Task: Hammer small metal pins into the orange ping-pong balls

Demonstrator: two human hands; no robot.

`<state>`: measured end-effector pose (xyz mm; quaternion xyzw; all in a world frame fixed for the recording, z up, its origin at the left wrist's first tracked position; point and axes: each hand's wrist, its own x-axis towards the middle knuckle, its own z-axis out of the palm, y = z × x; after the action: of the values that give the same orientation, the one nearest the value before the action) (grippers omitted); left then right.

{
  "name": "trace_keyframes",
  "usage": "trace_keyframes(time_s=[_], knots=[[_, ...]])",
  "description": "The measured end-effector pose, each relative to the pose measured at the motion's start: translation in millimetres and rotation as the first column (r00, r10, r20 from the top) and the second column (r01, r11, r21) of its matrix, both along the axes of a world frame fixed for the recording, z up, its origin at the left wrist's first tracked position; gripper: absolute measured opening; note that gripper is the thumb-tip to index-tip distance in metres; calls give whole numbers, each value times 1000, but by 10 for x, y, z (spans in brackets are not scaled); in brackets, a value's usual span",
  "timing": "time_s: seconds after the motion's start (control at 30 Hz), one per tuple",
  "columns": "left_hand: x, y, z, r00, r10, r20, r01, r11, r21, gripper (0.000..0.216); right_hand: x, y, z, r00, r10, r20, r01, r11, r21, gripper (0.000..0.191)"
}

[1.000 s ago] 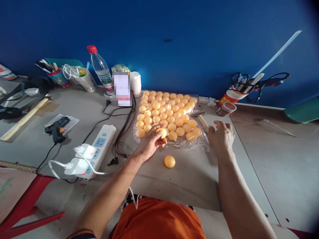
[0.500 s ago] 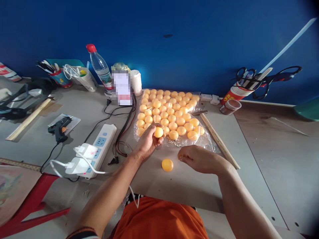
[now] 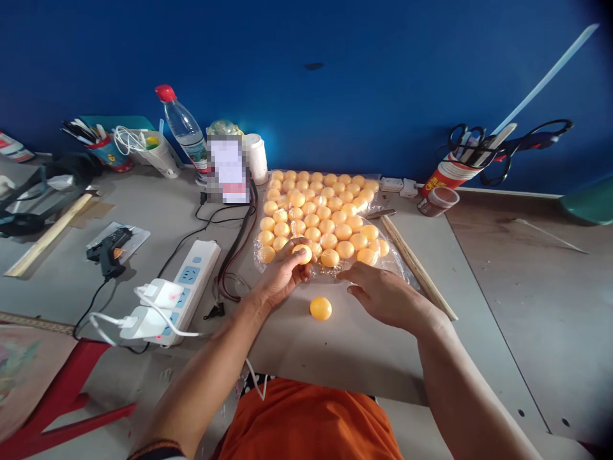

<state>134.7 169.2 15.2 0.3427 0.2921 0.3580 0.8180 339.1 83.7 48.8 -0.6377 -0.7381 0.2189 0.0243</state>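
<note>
An orange ping-pong ball (image 3: 301, 254) is held in my left hand (image 3: 283, 271), pinched between thumb and fingers just over the front edge of a clear plastic bag. My right hand (image 3: 383, 294) reaches in from the right, its fingertips at a small heap of shiny bits (image 3: 328, 271) on the bag's front edge. Its thumb is apart from the fingers, and nothing shows between them. Between the hands, nearer to me, a loose orange ball (image 3: 320, 308) rests on the grey table. Many more orange balls (image 3: 328, 226) sit in rows on the clear plastic.
Left of the balls are a white power strip (image 3: 194, 281) with chargers, a black glue gun (image 3: 112, 250), cables, a phone (image 3: 228, 169) and a bottle (image 3: 186, 137). A wooden stick (image 3: 419, 267) lies to the right, with a cup of tools (image 3: 453, 172) behind it.
My right hand has moved forward to the shiny bits, its fingers extending. My left hand still holds its ball, with the thumb now across it. The view has shifted slightly.
</note>
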Motion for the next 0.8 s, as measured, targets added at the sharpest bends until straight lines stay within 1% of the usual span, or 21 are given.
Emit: trace_keyframes(time_s=[0.07, 0.13, 0.17, 0.27, 0.33, 0.4, 0.47, 0.53, 0.6, 0.7, 0.73, 0.8], knots=[[5, -5, -8, 1000, 2, -6, -2, 1000, 0, 39, -12, 5, -11, 996, 87, -36, -87, 996, 12, 30], [7, -5, -13, 1000, 5, 8, -4, 1000, -11, 43, -37, 14, -36, 988, 149, -37, -146, 987, 73, 26], [7, -4, -14, 1000, 4, 16, -3, 1000, -19, 46, -51, 20, -53, 987, 160, -28, -156, 982, 110, 25], [4, 0, -12, 1000, 2, 22, -1, 999, -38, 52, -78, 46, -109, 993, 115, -21, -110, 979, 169, 26], [0, 1, -13, 1000, 4, 23, -3, 1000, -26, 52, -77, 68, -134, 998, 62, -9, -60, 987, 151, 29], [-1, -3, -19, 1000, 4, 11, -4, 1000, 1, 50, -66, 93, -148, 999, 9, 36, -14, 992, 126, 30], [1, -15, -27, 999, 11, -44, -9, 999, 49, 47, -58, 120, -158, 995, -29, 90, 19, 994, 109, 29], [6, -35, -31, 989, 15, -150, 5, 991, 131, 44, -59, 144, -168, 990, -53, 128, 40, 994, 97, 28], [10, -57, -22, 965, -8, -263, 68, 974, 218, 40, -69, 159, -179, 988, -62, 140, 50, 995, 91, 28], [10, -85, 2, 927, -69, -368, 192, 932, 309, 37, -78, 166, -194, 992, -62, 111, 51, 994, 97, 30], [10, -93, 8, 916, -72, -395, 219, 913, 344, 36, -77, 166, -198, 994, -60, 96, 50, 994, 100, 31], [14, -107, 13, 889, -39, -456, 256, 869, 424, 34, -73, 165, -206, 995, -59, 76, 51, 994, 100, 31]])
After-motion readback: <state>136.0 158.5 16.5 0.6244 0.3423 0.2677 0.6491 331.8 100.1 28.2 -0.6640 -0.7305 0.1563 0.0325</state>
